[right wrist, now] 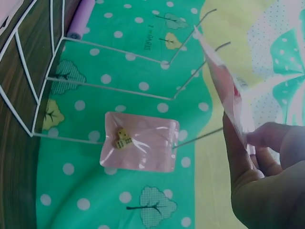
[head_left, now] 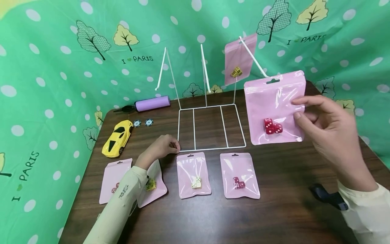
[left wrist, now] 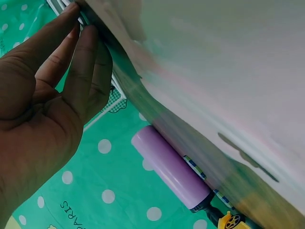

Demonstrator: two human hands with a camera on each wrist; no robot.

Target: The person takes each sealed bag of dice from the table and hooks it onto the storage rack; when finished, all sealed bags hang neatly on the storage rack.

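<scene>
My right hand (head_left: 335, 135) pinches the right edge of a pink pouch (head_left: 274, 105) with red dice inside, raised at the near end of the right prong of a white wire rack (head_left: 210, 149). Whether the prong enters the pouch's hang hole I cannot tell. Farther back on that prong hangs another pink pouch (right wrist: 143, 160) with yellow dice. Thumb and fingers of my left hand (head_left: 161, 147) pinch the rack's front left corner on the table. The left and middle prongs carry nothing.
Pink pouches with dice lie along the front, one (head_left: 193, 162) with pale dice, another (head_left: 240, 162) with red; my left forearm partly covers two more. At the left are a yellow toy car (head_left: 117, 139), a purple pump (head_left: 152, 103) and two chips (head_left: 149, 122). Dotted green cloth (head_left: 76, 81) hangs behind.
</scene>
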